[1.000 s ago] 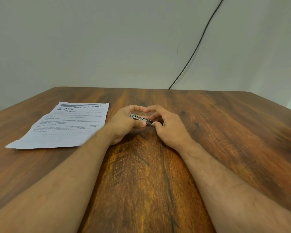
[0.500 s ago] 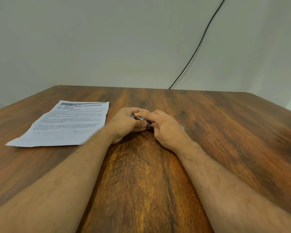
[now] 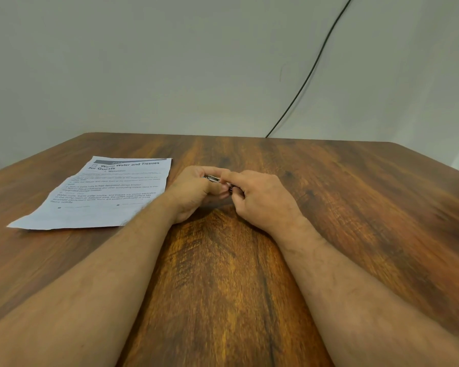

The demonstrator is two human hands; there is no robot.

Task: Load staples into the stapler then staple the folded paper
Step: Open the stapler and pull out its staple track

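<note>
A small metal stapler (image 3: 214,179) is held between both hands at the middle of the wooden table (image 3: 355,207). My left hand (image 3: 196,193) grips its left end with curled fingers. My right hand (image 3: 263,198) holds the right end, with the index finger lying over the top of the stapler. Most of the stapler is hidden by the fingers; only a short shiny stretch shows. The printed paper (image 3: 104,192) lies flat on the table to the left of my left hand.
A black cable (image 3: 310,72) runs down the pale wall to the table's far edge. The table's right corner is near the frame's right side.
My right index finger has moved left over the top of the stapler, covering more of it. Both hands have closed in a little; the paper has not moved.
</note>
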